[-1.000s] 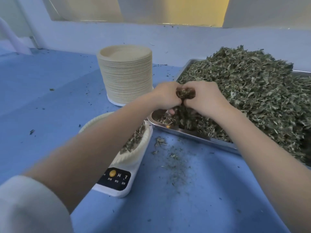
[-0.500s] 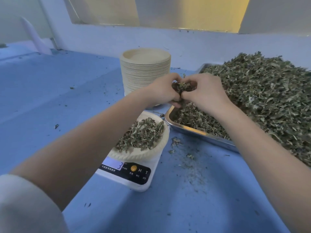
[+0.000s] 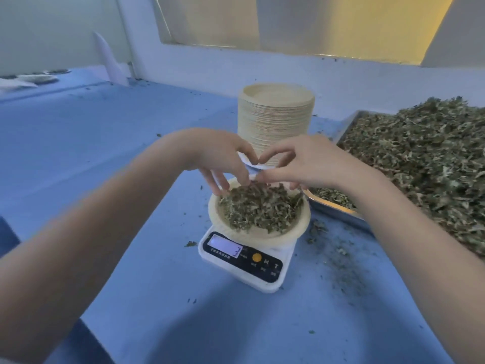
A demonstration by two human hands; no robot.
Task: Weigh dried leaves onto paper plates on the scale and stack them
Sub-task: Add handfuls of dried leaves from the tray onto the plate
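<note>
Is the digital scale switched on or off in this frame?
On. The white digital scale's display is lit pale blue with a dark digit showing, though the full reading is not legible.

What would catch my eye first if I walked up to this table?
Probably the two bare hands, left hand and right hand, fingers spread over a paper plate heaped with dried leaves, sitting on a small white scale mid-table. To the right lies a metal tray piled high with more leaves, and behind the hands rises a tall stack of empty plates.

Blue table [image 3: 118, 153] carries scale [image 3: 244, 261], plate stack [image 3: 275, 116], tray [image 3: 333, 206].
</note>
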